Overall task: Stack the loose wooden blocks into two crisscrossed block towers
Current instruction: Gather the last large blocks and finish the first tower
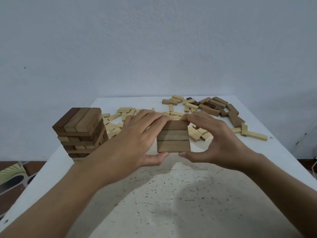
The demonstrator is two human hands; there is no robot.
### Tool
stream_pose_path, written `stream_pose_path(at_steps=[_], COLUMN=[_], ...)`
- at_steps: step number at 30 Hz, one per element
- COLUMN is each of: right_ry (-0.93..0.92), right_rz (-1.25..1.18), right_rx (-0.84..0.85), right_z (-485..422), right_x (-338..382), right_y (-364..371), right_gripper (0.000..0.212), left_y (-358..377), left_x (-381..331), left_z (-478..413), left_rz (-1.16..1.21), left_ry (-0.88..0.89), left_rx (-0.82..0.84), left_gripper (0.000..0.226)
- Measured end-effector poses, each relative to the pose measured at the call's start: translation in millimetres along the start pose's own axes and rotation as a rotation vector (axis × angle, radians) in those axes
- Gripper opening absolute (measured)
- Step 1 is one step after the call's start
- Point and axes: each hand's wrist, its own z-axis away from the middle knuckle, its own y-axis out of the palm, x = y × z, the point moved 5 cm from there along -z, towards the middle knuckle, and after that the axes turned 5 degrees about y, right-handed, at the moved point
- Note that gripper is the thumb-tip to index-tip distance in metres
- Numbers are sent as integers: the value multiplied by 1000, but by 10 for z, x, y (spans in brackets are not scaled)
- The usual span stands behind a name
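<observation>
No legible text on the wooden blocks [173, 145]

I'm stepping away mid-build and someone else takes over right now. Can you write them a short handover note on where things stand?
Hands: left hand and right hand together pinch a row of three brown blocks, fingers on its far edge, thumbs on its near edge, at the middle of the table; whether it rests there or hovers is unclear.
Done: one crisscrossed tower stands near the table's left edge.
Left: the second tower is only this row. Loose light blocks and loose dark blocks lie along the far side, unstacked.
</observation>
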Motion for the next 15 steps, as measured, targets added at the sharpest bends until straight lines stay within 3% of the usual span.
stream_pose_path(at_steps=[9,15], right_ry=[-131,-116], right_rz=[48,54], right_rx=[-77,-23], right_z=[-415,-781], right_x=[597,973], right_y=[-296,-180], right_gripper=[64,59], left_y=[-701,-1115], left_x=[150,561], left_z=[5,217], left_rz=[-144,-49], left_ry=[31,-45], left_rx=[-121,-42], left_gripper=[71,73])
